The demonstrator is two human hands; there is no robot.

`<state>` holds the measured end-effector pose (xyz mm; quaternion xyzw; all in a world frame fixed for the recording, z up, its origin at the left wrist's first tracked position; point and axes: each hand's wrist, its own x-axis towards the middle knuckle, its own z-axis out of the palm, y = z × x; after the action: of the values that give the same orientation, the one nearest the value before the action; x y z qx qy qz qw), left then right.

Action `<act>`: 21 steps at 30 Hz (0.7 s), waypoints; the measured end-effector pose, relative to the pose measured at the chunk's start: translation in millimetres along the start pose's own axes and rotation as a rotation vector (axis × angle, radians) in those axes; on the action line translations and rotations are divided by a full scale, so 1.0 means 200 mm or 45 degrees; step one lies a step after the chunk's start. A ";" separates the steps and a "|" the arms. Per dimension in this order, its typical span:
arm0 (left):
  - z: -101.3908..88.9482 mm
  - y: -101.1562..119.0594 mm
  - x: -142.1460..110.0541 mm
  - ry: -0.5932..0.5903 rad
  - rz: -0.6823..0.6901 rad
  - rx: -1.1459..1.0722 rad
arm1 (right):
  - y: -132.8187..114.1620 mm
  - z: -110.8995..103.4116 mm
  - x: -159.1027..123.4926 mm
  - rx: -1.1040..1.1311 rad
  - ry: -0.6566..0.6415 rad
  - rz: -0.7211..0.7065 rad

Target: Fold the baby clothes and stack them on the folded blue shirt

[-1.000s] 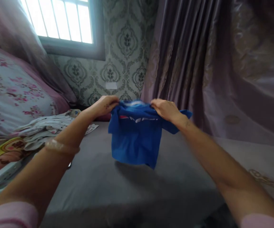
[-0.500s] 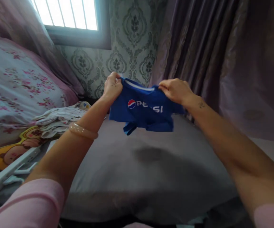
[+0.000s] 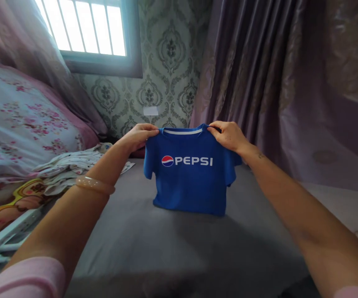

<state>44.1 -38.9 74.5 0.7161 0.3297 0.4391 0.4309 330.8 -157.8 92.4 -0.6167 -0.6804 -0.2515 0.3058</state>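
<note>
A small blue T-shirt (image 3: 191,186) with a white PEPSI print and a round red, white and blue logo hangs spread out, its front towards me. My left hand (image 3: 140,135) pinches it at the shoulder left of the neckline. At the other shoulder, my right hand (image 3: 228,134) grips the cloth between thumb and fingers. The shirt's lower hem is at or just over the grey sheet (image 3: 123,236); whether it touches I cannot tell. A pale bangle (image 3: 95,185) circles my left forearm.
Crumpled white spotted cloth (image 3: 70,165) lies at the left beside a yellow cartoon-shaped cushion (image 3: 8,211) and a white rail (image 3: 11,231). Floral bedding (image 3: 32,120) rises behind. Purple curtains (image 3: 250,82) hang at the right, and a barred window (image 3: 88,29) is at the back left.
The shirt was bunched and raised at its lower part; now it hangs straight with the whole print visible. Both hands have come lower in the view, still gripping the shoulders.
</note>
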 end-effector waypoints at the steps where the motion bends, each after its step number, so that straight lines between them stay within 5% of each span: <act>1: 0.01 0.00 0.00 0.011 -0.038 -0.053 | 0.01 0.01 0.01 0.052 -0.011 0.009; 6: 0.08 -0.01 0.04 0.194 -0.071 0.073 | 0.07 0.04 0.05 0.157 -0.099 0.038; 9: 0.12 0.00 0.05 0.490 0.321 0.491 | 0.08 0.03 0.08 0.116 -0.127 0.034; 12: 0.14 0.00 0.04 0.859 0.800 0.810 | 0.06 0.02 0.09 -0.007 0.149 0.062; 14: 0.14 -0.01 0.06 0.835 0.891 0.922 | 0.03 0.04 0.08 -0.119 0.240 0.076; 18: 0.10 -0.06 0.18 0.357 0.685 1.060 | 0.00 0.13 0.06 -0.227 -0.162 -0.039; 21: 0.07 -0.08 0.25 0.645 0.694 0.950 | 0.01 0.18 0.09 -0.221 0.015 0.069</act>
<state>76.2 6.6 73.4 0.7521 0.3593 0.5472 -0.0762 328.2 -120.1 80.1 -0.6576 -0.6372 -0.3049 0.2619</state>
